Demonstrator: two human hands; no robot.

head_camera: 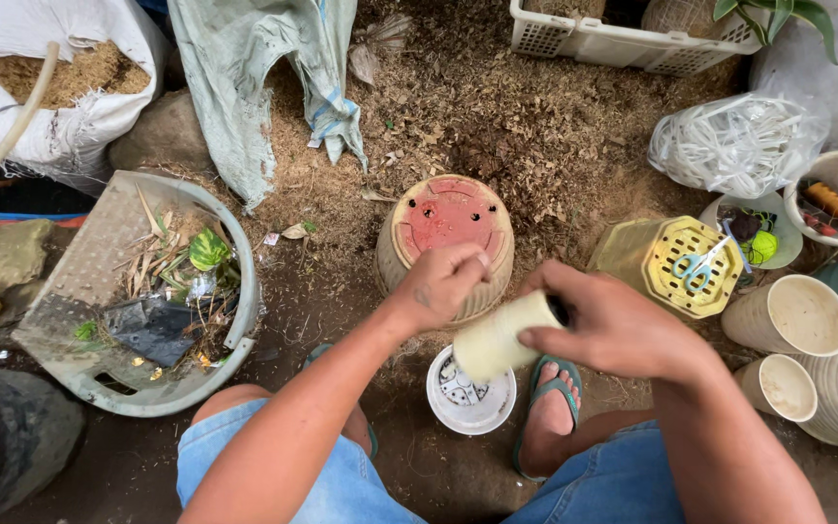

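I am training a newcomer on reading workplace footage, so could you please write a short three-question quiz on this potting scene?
1. True or false: the right hand holds a small cream pot tipped on its side.
2. What lies on top of the upturned yellow pot? A) a trowel B) scissors C) a glove
3. What does the left hand rest on?

Key
1. True.
2. B.
3. The rim of the upturned tan pot with a red base, which stands on the ground in front of the person.
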